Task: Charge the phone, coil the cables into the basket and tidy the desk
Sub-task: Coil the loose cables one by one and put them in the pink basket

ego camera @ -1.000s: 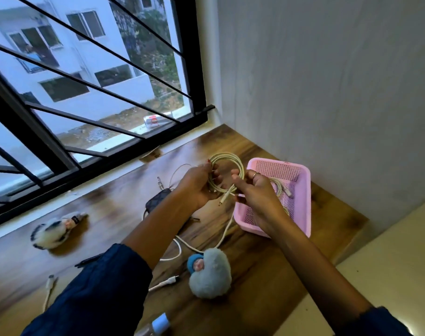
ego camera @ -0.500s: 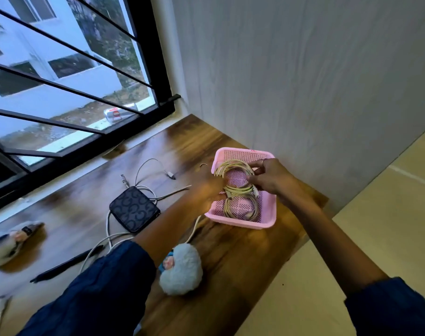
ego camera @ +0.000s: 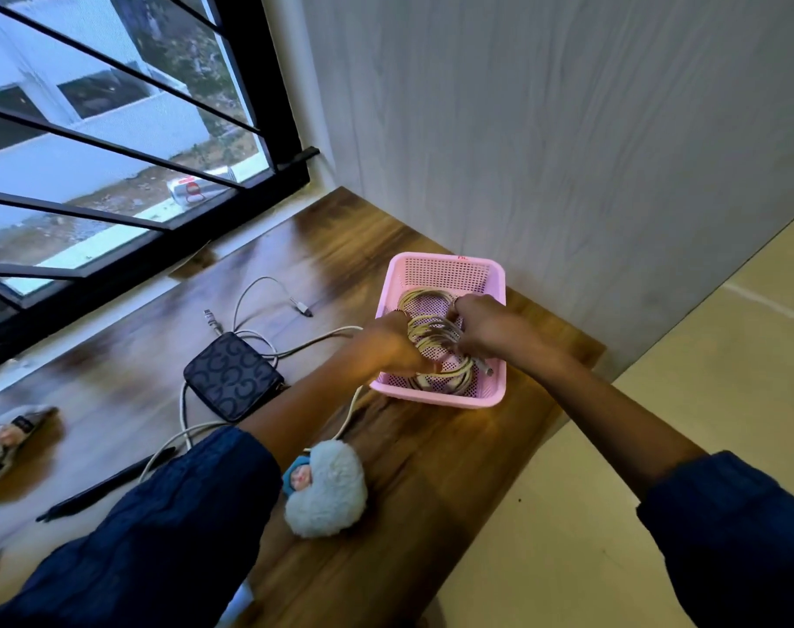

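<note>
Pink plastic mesh basket point(ego camera: 445, 271) at the wooden desk's point(ego camera: 431, 469) right end, beside the wall, holds coiled cream cables point(ego camera: 435, 339) — the left hand point(ego camera: 392, 344) and right hand point(ego camera: 485, 324) both reach in, fingers curled round the loops. Loose white cables point(ego camera: 250, 301) trail past a dark patterned pouch point(ego camera: 232, 376); a fluffy doll keychain point(ego camera: 324, 487) lies nearer.
</note>
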Demonstrator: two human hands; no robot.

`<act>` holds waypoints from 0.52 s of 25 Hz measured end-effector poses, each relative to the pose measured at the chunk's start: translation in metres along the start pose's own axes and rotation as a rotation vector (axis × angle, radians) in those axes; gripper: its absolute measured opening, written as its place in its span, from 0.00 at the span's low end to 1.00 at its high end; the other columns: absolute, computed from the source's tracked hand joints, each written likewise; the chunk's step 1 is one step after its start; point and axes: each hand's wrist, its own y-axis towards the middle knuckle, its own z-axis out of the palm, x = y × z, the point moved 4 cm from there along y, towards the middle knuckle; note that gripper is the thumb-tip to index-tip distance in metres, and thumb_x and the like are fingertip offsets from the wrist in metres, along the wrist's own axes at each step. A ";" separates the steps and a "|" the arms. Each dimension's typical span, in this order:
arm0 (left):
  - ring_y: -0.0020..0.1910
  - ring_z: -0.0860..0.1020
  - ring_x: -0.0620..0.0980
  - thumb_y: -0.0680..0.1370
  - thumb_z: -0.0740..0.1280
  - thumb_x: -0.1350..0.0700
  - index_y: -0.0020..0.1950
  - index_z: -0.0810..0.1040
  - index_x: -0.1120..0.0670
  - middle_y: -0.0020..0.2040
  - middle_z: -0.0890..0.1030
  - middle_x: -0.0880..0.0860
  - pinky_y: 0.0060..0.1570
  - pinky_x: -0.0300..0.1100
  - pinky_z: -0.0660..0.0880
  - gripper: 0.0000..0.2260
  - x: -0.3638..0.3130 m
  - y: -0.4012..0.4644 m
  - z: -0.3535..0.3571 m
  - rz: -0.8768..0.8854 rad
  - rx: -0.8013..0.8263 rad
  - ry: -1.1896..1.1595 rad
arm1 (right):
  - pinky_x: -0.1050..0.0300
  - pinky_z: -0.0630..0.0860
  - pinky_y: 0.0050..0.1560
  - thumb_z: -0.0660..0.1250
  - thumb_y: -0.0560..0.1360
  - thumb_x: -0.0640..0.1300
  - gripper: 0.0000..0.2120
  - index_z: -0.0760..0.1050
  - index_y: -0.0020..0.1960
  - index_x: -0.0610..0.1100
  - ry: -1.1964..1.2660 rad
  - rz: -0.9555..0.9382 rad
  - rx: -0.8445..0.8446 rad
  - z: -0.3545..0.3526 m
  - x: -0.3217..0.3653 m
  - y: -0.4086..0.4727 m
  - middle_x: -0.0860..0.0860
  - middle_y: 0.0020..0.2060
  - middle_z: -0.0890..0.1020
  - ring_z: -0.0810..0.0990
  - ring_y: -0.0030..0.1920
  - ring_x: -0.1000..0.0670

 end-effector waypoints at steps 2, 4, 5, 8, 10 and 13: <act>0.57 0.76 0.52 0.68 0.75 0.46 0.65 0.72 0.57 0.61 0.77 0.53 0.56 0.43 0.75 0.30 -0.002 0.002 0.001 0.039 -0.007 0.184 | 0.57 0.74 0.47 0.71 0.70 0.35 0.21 0.74 0.62 0.38 -0.050 -0.033 -0.011 0.005 0.000 0.002 0.40 0.57 0.79 0.78 0.53 0.44; 0.53 0.78 0.52 0.70 0.74 0.46 0.62 0.75 0.59 0.58 0.79 0.55 0.51 0.42 0.74 0.26 -0.004 0.003 0.005 0.062 0.001 0.266 | 0.57 0.71 0.45 0.72 0.69 0.37 0.20 0.74 0.60 0.37 -0.111 -0.058 -0.031 0.007 0.001 0.005 0.40 0.56 0.78 0.78 0.53 0.43; 0.53 0.78 0.53 0.71 0.73 0.45 0.60 0.75 0.60 0.56 0.79 0.56 0.49 0.42 0.74 0.25 -0.005 0.003 0.007 0.072 -0.002 0.321 | 0.57 0.71 0.45 0.72 0.69 0.37 0.19 0.73 0.59 0.37 -0.133 -0.068 -0.040 0.008 0.001 0.006 0.40 0.56 0.78 0.77 0.53 0.43; 0.52 0.79 0.55 0.73 0.70 0.43 0.57 0.78 0.60 0.54 0.81 0.57 0.49 0.44 0.75 0.23 -0.006 0.007 0.016 0.101 -0.034 0.510 | 0.55 0.71 0.45 0.74 0.69 0.39 0.18 0.73 0.56 0.38 -0.173 -0.101 -0.068 0.012 0.000 0.008 0.40 0.54 0.78 0.77 0.53 0.44; 0.54 0.79 0.55 0.75 0.68 0.48 0.58 0.78 0.59 0.56 0.80 0.57 0.49 0.45 0.76 0.18 -0.006 0.011 0.018 0.087 -0.069 0.573 | 0.54 0.73 0.48 0.74 0.69 0.41 0.18 0.73 0.55 0.39 -0.209 -0.139 -0.079 0.016 -0.001 0.008 0.41 0.55 0.78 0.77 0.53 0.43; 0.57 0.78 0.56 0.77 0.68 0.51 0.60 0.76 0.59 0.58 0.79 0.57 0.49 0.45 0.75 0.16 -0.007 0.013 0.019 0.082 -0.110 0.637 | 0.54 0.72 0.49 0.74 0.69 0.43 0.18 0.73 0.55 0.39 -0.237 -0.183 -0.081 0.018 -0.002 0.007 0.41 0.55 0.78 0.76 0.54 0.44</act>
